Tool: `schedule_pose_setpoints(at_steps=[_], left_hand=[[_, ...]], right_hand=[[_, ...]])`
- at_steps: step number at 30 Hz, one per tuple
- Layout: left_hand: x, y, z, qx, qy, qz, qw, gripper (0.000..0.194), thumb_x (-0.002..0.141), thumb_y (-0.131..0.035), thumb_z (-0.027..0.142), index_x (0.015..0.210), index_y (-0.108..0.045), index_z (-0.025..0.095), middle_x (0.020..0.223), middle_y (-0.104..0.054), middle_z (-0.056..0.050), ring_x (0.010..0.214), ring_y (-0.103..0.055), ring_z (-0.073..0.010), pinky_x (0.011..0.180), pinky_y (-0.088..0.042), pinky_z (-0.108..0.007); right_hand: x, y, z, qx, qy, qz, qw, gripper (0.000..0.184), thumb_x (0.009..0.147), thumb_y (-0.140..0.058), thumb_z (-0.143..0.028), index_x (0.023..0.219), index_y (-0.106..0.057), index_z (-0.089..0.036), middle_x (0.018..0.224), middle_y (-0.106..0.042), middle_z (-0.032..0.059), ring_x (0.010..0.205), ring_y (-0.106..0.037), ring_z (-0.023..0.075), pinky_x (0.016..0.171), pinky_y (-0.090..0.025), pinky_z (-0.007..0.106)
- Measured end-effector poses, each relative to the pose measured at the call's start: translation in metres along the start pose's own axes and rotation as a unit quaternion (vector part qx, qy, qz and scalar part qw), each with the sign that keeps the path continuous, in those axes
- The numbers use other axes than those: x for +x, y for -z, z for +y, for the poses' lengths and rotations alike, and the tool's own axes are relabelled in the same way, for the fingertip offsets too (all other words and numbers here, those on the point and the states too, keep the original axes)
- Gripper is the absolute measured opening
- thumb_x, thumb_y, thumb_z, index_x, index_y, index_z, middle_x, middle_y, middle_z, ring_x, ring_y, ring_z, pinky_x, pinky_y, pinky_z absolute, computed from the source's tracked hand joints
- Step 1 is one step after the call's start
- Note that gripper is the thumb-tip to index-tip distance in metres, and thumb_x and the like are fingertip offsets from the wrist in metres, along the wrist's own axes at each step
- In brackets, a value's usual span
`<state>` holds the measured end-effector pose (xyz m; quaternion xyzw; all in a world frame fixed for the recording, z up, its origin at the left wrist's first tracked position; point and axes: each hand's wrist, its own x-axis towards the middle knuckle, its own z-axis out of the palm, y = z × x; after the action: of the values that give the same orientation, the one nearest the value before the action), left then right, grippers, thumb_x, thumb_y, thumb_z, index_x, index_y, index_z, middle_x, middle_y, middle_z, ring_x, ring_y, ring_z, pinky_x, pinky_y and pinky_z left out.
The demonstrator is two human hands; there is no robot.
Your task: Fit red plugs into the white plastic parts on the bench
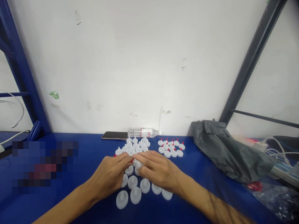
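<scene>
My left hand (111, 172) and my right hand (161, 169) meet over a group of white nozzle caps, round bases with a pointed spout. Both hands are closed, their fingertips almost touching. A small red tip (132, 161) shows at the fingertips of my left hand. Part of a white nozzle cap (135, 163) appears under my right fingers, mostly hidden by them. Loose white nozzle caps (132, 182) without red tips stand nearer to me, and several more (135, 141) stand behind my hands. Another bit of red pokes out behind my left hand.
At the right stand several white nozzle caps with red tips (173, 152). A clear plastic bottle (146, 133) and a phone (114, 135) lie along the wall. A dark plastic bag (230, 151), a clear bag (277, 199) and cables are on the right of the blue table (88, 214).
</scene>
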<state>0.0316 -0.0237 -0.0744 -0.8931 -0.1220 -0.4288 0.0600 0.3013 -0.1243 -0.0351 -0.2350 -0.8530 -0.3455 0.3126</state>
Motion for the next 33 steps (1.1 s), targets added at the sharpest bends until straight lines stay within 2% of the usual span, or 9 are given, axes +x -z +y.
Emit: schedule_pose_setpoints(at_steps=[3,6,8,10,12,15,17,21,33], left_hand=[[0.011,0.009,-0.007,0.012,-0.024,0.007,1.000,0.036,0.125,-0.053,0.012,0.129,-0.084,0.031,0.098,-0.089,-0.002,0.071,-0.083,-0.0212,0.062,-0.059,-0.033],[0.019,0.023,-0.021,0.041,-0.008,0.005,0.999,0.037,0.127,-0.054,0.018,0.135,-0.089,0.028,0.102,-0.093,-0.003,0.079,-0.089,-0.0212,0.071,-0.066,-0.031],[0.021,0.033,-0.035,0.063,0.049,-0.022,0.997,0.041,0.127,-0.051,0.022,0.131,-0.092,0.027,0.104,-0.096,-0.004,0.084,-0.092,-0.0223,0.077,-0.069,-0.030],[0.020,0.042,-0.049,0.089,0.135,-0.081,0.984,0.043,0.125,-0.052,0.030,0.128,-0.095,0.029,0.115,-0.100,-0.007,0.099,-0.097,-0.0270,0.086,-0.073,-0.034],[0.020,0.048,-0.058,0.113,0.222,-0.148,0.957,0.044,0.122,-0.052,0.033,0.128,-0.096,0.030,0.130,-0.101,-0.009,0.115,-0.098,-0.0327,0.097,-0.076,-0.040],[0.023,0.051,-0.061,0.126,0.299,-0.224,0.919,0.043,0.119,-0.054,0.032,0.125,-0.097,0.031,0.133,-0.099,-0.011,0.126,-0.095,-0.0376,0.108,-0.075,-0.048],[0.027,0.050,-0.058,0.119,0.318,-0.254,0.905,0.041,0.119,-0.056,0.033,0.120,-0.097,0.032,0.130,-0.098,-0.011,0.131,-0.093,-0.0388,0.111,-0.074,-0.049],[0.031,0.048,-0.050,0.105,0.339,-0.287,0.890,0.041,0.120,-0.054,0.034,0.120,-0.095,0.030,0.136,-0.097,-0.013,0.137,-0.089,-0.0398,0.115,-0.072,-0.052],[0.023,0.044,-0.055,0.095,0.338,-0.266,0.898,0.037,0.119,-0.058,0.034,0.119,-0.095,0.027,0.133,-0.098,-0.016,0.132,-0.090,-0.0414,0.111,-0.071,-0.053]], right_hand=[[0.003,0.003,0.006,0.000,-0.019,-0.048,0.999,0.027,0.120,-0.069,-0.005,0.125,-0.086,-0.024,0.152,-0.094,0.0170,0.138,-0.092,0.0277,0.121,-0.078,0.041],[-0.004,0.008,0.018,-0.012,-0.062,-0.109,0.992,0.050,0.107,-0.068,0.001,0.147,-0.084,-0.024,0.155,-0.091,0.0185,0.135,-0.091,0.0308,0.114,-0.080,0.043],[-0.015,0.012,0.029,-0.024,-0.121,-0.137,0.983,0.065,0.099,-0.065,0.006,0.153,-0.083,-0.024,0.158,-0.089,0.0186,0.133,-0.090,0.0315,0.110,-0.080,0.042],[-0.027,0.016,0.043,-0.029,-0.182,-0.165,0.969,0.072,0.097,-0.061,0.008,0.158,-0.082,-0.023,0.161,-0.086,0.0192,0.130,-0.090,0.0310,0.107,-0.080,0.041],[-0.039,0.018,0.056,-0.031,-0.235,-0.181,0.954,0.072,0.103,-0.057,0.007,0.164,-0.079,-0.024,0.159,-0.086,0.0174,0.125,-0.091,0.0302,0.107,-0.079,0.044],[-0.053,0.017,0.072,-0.016,-0.276,-0.187,0.943,0.055,0.121,-0.055,-0.006,0.167,-0.080,-0.023,0.153,-0.091,0.0180,0.137,-0.090,0.0348,0.123,-0.076,0.055],[-0.061,0.013,0.078,-0.002,-0.283,-0.199,0.938,0.050,0.125,-0.055,-0.012,0.165,-0.084,-0.021,0.152,-0.094,0.0201,0.144,-0.089,0.0383,0.130,-0.073,0.061],[-0.074,0.005,0.081,0.021,-0.286,-0.240,0.927,0.054,0.120,-0.057,-0.010,0.161,-0.090,-0.021,0.155,-0.096,0.0188,0.150,-0.090,0.0408,0.139,-0.068,0.067],[-0.087,-0.005,0.079,0.057,-0.271,-0.285,0.917,0.061,0.118,-0.061,-0.008,0.171,-0.085,-0.024,0.164,-0.093,0.0185,0.160,-0.086,0.0358,0.145,-0.064,0.069]])
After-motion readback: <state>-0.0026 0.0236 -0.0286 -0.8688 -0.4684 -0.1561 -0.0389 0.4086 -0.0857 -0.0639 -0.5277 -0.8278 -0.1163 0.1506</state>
